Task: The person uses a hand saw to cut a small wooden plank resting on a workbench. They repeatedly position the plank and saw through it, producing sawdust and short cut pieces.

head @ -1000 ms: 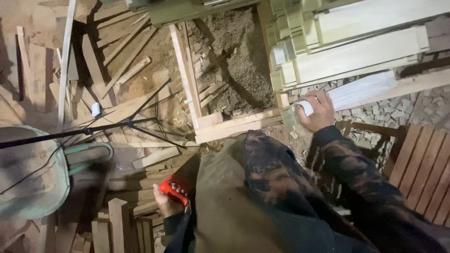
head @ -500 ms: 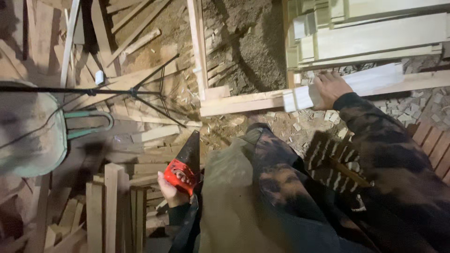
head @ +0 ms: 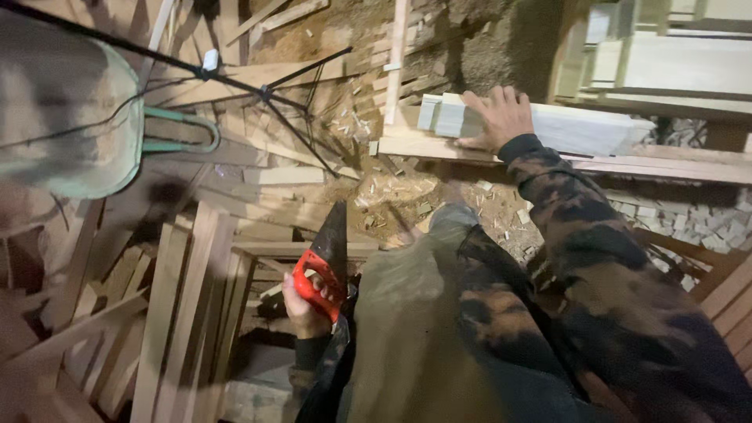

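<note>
- The left hand point(head: 304, 307) is gripping a saw point(head: 327, 262) by its red handle, low beside the knee.
- The right hand point(head: 495, 117) is pressing flat on a pale board point(head: 580, 129) lying across a beam point(head: 650, 166).
- Scrap wood point(head: 196, 290) and what is probably a wheelbarrow point(head: 66, 117) are crowding the left.

Left hand point(head: 304, 307) down low, wrapped around the red handle of a handsaw point(head: 327, 258), dark blade pointing up and away. Right hand point(head: 495, 117) is far out, pressed flat on a pale plank point(head: 548, 125) lying across a wooden rail point(head: 580, 160). Offcut chips point(head: 392, 192) litter the ground between them. Left side: stacked timber slats point(head: 188, 298), a green wheelbarrow point(head: 70, 117), and a black tripod stand point(head: 266, 94) over the scrap.
</note>
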